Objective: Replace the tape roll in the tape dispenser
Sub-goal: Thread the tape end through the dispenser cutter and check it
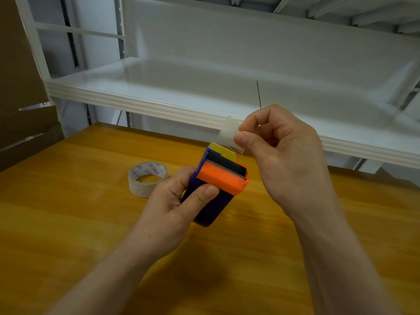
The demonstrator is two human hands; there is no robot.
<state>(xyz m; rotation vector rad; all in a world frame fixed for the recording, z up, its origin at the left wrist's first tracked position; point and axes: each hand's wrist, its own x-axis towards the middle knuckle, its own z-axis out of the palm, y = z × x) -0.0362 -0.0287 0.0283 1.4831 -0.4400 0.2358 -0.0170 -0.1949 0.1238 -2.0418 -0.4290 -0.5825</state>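
Dispenser [218,183], gripped by the left hand [172,208], looks to me nearly reloaded: the right hand [284,155] pinches its tape end [229,130], while one roll [147,178] lies aside.

Soft, even indoor light, mid-bright, no hard glare. Wide-angle bows the white metal shelf [159,105] edge. Glossy orange wooden tabletop [68,223] shows a diffuse shadow at lower centre. Clear tape strip [229,133], centre right, is smeared.

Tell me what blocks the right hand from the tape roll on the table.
The dispenser, gripped by the left hand, sits between the right hand and tape roll; that hand pinches a tape strip.
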